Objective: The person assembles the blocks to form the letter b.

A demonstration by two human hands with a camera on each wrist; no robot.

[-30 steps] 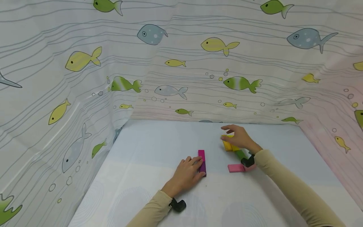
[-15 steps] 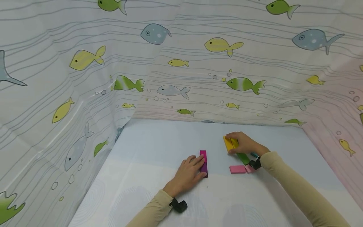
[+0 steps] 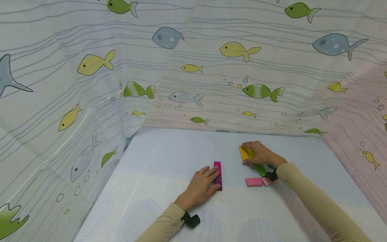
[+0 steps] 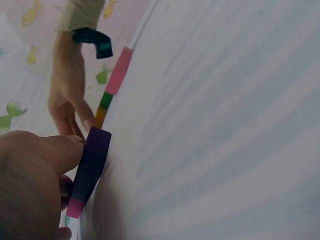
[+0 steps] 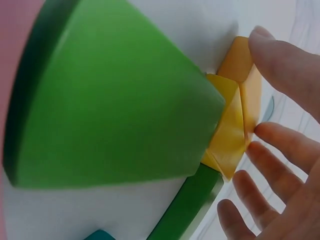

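Note:
My left hand (image 3: 201,186) rests beside a magenta block (image 3: 217,164) and a purple block (image 3: 218,183) lying end to end. Its fingertips touch the magenta one, and its thumb lies at the purple block (image 4: 94,160). Farther right, my right hand (image 3: 260,155) spans an orange-yellow block (image 3: 243,154), thumb at the near end and fingers at the far end. A yellow block (image 5: 227,125) lies against it on the right. Two green blocks adjoin the yellow one: a light green block (image 5: 115,100) looms close to the right wrist camera, with a darker green block (image 5: 187,207) beyond.
Nearer me lie a pink block (image 3: 254,182) and a paler pink block (image 3: 266,182), partly behind the right wrist camera (image 3: 272,174). A teal block (image 3: 271,166) shows under the right wrist. A fish-patterned curtain (image 3: 211,77) encloses the white table (image 3: 169,148).
My right hand has come down from above the yellow blocks, and its thumb and fingers have closed on the orange-yellow one. The left hand stays at the magenta and purple blocks.

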